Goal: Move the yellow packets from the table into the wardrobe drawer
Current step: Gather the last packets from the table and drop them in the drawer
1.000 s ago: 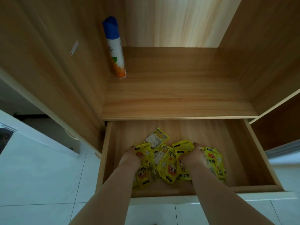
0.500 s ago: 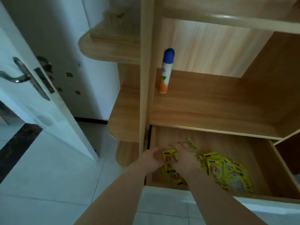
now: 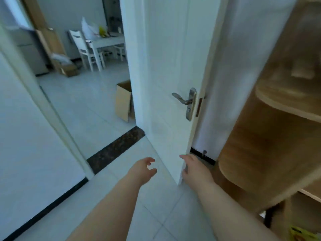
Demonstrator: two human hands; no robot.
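My left hand (image 3: 143, 169) and my right hand (image 3: 193, 168) are both stretched out in front of me over the tiled floor, fingers apart and holding nothing. The wooden wardrobe (image 3: 284, 136) fills the right edge, and a scrap of the yellow packets (image 3: 302, 233) shows at the bottom right corner. Through the doorway, far off, stands a white table (image 3: 108, 40) with something yellow (image 3: 102, 32) on it. The drawer itself is out of view.
An open white door (image 3: 166, 75) with a metal handle (image 3: 184, 100) stands straight ahead, its edge near my right hand. A cardboard box (image 3: 124, 100) sits beyond it. A white chair (image 3: 83, 47) stands by the table. A dark threshold strip (image 3: 114, 148) crosses the floor.
My view has swung left from the drawer to the doorway. Both hands have let go of the yellow packets and come out of the drawer, now empty.
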